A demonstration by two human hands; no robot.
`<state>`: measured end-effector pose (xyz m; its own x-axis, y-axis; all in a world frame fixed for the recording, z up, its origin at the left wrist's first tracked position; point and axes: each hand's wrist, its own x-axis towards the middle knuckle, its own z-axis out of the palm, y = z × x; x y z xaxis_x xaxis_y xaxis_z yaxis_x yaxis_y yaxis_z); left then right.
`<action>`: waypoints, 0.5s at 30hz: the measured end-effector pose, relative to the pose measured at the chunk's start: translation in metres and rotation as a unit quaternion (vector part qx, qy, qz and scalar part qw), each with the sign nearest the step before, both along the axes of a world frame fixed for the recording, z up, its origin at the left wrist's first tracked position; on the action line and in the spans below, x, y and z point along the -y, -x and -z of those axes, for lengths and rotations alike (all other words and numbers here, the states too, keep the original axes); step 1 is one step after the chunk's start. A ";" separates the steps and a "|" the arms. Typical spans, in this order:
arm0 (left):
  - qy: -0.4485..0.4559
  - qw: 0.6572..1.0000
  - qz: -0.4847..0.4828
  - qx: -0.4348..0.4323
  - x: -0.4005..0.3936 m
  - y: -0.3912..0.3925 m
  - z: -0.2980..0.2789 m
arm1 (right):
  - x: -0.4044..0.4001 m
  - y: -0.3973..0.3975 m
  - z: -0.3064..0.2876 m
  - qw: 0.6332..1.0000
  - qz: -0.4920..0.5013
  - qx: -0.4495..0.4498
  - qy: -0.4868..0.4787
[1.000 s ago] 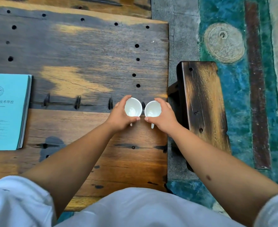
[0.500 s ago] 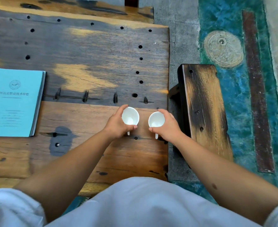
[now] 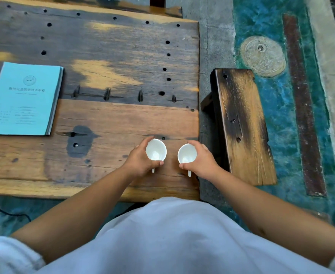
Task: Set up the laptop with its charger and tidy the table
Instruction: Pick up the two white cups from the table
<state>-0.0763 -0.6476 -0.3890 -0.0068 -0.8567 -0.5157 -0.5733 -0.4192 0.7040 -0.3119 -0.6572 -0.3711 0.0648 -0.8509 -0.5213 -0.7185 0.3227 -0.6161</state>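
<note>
Head view: left hand wraps left cup, right hand wraps right cup, near counter edge. Porcelain likely light, fragile, slick; hold round body.

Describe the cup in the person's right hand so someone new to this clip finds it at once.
Start at the wooden table and go to its near corner beside the dark wooden bench. Two small white cups stand there, apart, each with its handle toward the person. The right-hand cup, gripped by the right hand, is nearer the bench; the other cup sits in the left hand.
</note>
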 end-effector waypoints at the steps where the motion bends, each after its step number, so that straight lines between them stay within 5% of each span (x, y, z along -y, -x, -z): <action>1: 0.001 1.000 0.009 -0.002 -0.011 0.002 0.000 | -0.012 0.001 0.000 1.000 -0.002 0.001 0.000; 15: -0.009 0.999 0.040 -0.001 -0.058 0.009 0.018 | -0.054 -0.005 0.014 1.000 0.016 0.022 0.000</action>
<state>-0.0852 -0.5893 -0.4068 -0.0767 -0.8438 -0.5311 -0.6042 -0.3844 0.6980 -0.3069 -0.6028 -0.3847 0.0607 -0.8530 -0.5184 -0.6796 0.3451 -0.6474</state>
